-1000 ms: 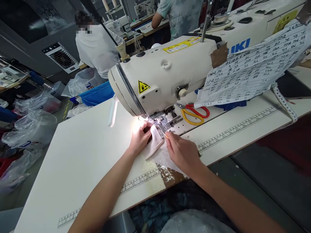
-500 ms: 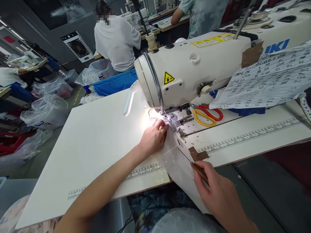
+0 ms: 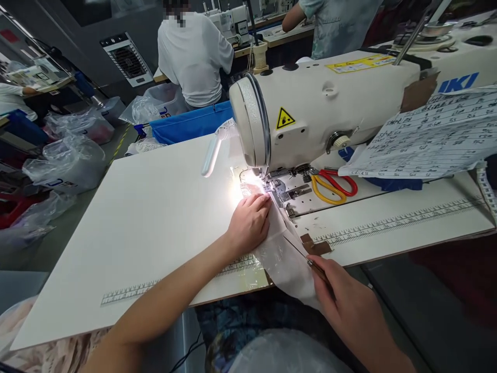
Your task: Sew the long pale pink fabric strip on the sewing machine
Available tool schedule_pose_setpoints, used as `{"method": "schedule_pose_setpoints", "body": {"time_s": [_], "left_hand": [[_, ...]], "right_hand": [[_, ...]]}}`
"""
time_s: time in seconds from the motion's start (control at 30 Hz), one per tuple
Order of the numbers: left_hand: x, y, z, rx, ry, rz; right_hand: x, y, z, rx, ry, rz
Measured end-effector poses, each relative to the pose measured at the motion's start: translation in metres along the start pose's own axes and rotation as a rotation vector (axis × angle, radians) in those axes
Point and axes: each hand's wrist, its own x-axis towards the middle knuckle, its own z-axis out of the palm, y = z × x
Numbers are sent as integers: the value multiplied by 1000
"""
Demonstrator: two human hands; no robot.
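My left hand (image 3: pixel 250 220) lies on a strip of thin white fabric (image 3: pixel 285 259), its fingers stretched flat and close together just short of the lit needle area. My right hand (image 3: pixel 349 300) is closed around the wooden handle of an awl (image 3: pixel 319 269). The awl's thin metal tip rests against the fabric, below the left fingertips. Under the head of the white sewing machine (image 3: pixel 303 119), the fabric runs to the presser foot (image 3: pixel 267 185); its other end hangs over the table's front edge by my right hand.
Scissors (image 3: pixel 330 186) with red and yellow handles lie right of the needle. A handwritten sheet (image 3: pixel 423 137) hangs from the machine. Printed rulers (image 3: pixel 388 228) run along the front of the white table (image 3: pixel 155 217). A co-worker (image 3: pixel 194 57) sits beyond a blue cloth (image 3: pixel 190 124).
My left fingers have gone from a raised, bent pinch to lying flat on the fabric. My right hand still holds the awl in nearly the same place. The view has shifted slightly.
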Motion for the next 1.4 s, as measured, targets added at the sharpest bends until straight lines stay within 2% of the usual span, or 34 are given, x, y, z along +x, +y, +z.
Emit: {"method": "schedule_pose_setpoints", "body": {"time_s": [0.23, 0.7, 0.9, 1.17, 1.4], "left_hand": [[3, 2, 1, 37, -22, -9], [-6, 14, 0, 47, -62, 0], [-10, 19, 0, 118, -34, 35], [-12, 24, -3, 82, -48, 39], [-11, 20, -1, 113, -32, 24]], "right_hand": [[11, -2, -1, -89, -15, -21], [20, -2, 3, -131, -36, -17], [25, -4, 4, -104, -48, -18], [31, -6, 8, -134, -44, -53], [39, -7, 12, -165, -23, -91]]}}
